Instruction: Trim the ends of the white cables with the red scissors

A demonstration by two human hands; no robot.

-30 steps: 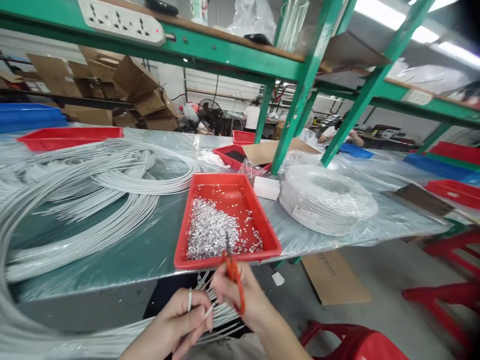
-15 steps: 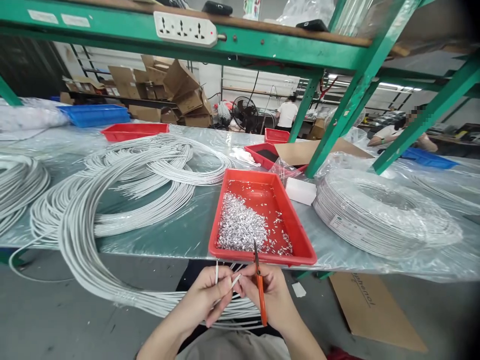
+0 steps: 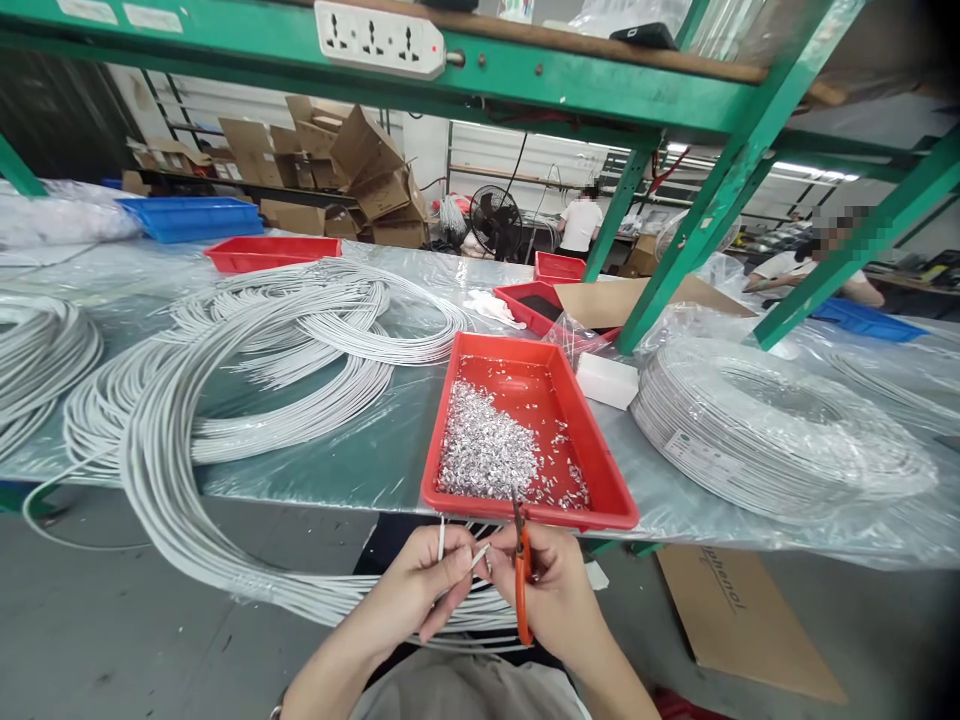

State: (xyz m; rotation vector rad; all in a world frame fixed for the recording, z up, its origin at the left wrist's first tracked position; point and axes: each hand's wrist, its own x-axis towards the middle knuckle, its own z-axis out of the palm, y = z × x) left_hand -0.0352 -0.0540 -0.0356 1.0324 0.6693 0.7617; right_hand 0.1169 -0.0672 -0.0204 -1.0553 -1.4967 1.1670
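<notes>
Head view, left hand [image 3: 433, 583]: a pale cable end [image 3: 481, 556] is pinched between thumb and fingers, its tip angled toward the other hand; an upright white strand [image 3: 441, 540] is trapped between the fingers, perhaps so that both are kept apart.
Right hand [image 3: 561, 592]: orange-handled scissors [image 3: 523, 590] are grasped, blades pointed at the tray, while the fingertips are brought close to the cable tip; the tool is probably held this way so that the fingertips can be used too. Whether anything small is pinched there cannot be told.
Red tray [image 3: 609, 455]: it is set at the table edge, just beyond the hands, presumably for easy reach; silver pieces [image 3: 486, 448] are heaped mostly on its left side.
Cable bundle [image 3: 161, 440]: it is looped over the table edge and passed beneath the hands, its weight seemingly borne partly by the lap.
Wrapped coil [image 3: 780, 430]: it is laid flat right of the white box [image 3: 607, 381]; its printed label [image 3: 701, 455] cannot be read.
Floor cardboard [image 3: 742, 620]: "phenol" is printed on it, possibly part of a longer word.
Beam stickers [image 3: 152, 17]: no writing can be made out.
</notes>
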